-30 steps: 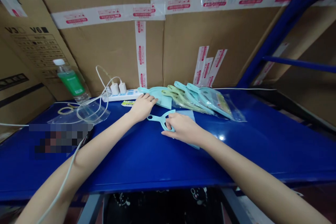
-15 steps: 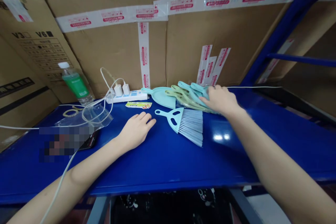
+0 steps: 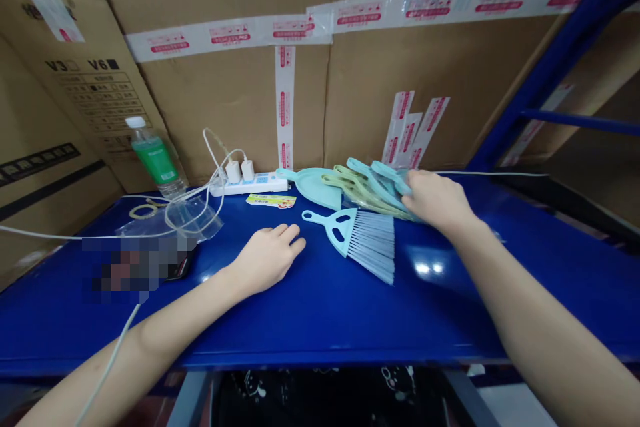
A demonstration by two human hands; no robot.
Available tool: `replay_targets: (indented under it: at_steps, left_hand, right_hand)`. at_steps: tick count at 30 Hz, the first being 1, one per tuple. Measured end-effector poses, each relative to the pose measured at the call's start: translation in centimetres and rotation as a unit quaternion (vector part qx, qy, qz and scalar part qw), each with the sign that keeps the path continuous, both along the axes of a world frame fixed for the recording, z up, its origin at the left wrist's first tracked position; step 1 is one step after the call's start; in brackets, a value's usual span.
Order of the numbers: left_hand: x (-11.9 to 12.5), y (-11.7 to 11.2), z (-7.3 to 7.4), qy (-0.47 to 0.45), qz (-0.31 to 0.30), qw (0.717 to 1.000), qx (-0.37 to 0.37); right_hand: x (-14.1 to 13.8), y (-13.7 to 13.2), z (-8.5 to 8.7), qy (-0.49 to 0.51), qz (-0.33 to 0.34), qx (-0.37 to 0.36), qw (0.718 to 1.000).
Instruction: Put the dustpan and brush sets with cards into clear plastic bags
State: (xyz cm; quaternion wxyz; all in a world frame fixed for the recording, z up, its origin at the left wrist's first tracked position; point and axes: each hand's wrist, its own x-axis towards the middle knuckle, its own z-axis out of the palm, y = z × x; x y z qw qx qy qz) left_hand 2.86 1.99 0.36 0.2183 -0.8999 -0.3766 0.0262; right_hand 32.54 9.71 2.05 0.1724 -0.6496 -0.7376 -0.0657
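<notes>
My left hand (image 3: 270, 255) rests on the blue tabletop, fingers loosely bent and slightly apart, holding nothing. Just right of it lies a light-blue hand brush (image 3: 345, 232) with grey-blue bristles, its handle toward the left. Behind the brush is a light-blue dustpan (image 3: 317, 187). To the right, my right hand (image 3: 440, 199) is closed on the right end of a bagged light-blue brush set (image 3: 383, 181) in clear plastic; its far end is hidden under the fingers. Pale green handled pieces (image 3: 353, 187), also in clear plastic, lie against that set.
A white power strip (image 3: 250, 185) with two plugged chargers stands against the cardboard. On the left are a green-labelled bottle (image 3: 156, 159), white cables, a clear plastic bag (image 3: 203, 219) and a blurred-out dark item. A yellow label (image 3: 271, 201) lies near the strip. A blue post rises at right.
The view has shifted slightly, so everything sits a little further right. My right fingers have drawn in around the bagged set's right end. My left hand stays put on the table.
</notes>
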Motion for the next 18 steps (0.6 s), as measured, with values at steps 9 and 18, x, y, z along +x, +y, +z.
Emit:
replay_targets:
  at_steps: [9,18]
  left_hand:
    - [-1.1,-0.5,1.8,-0.249,-0.005,0.957,0.149]
    - [-1.4,0.1,1.4,-0.149,0.076,0.985,-0.038]
  right_hand:
    - [-10.0,-7.9,-0.4,-0.116,0.222,0.078,0.965]
    - [-13.2,-10.8,-3.5,-0.113,0.419,0.057,0.899]
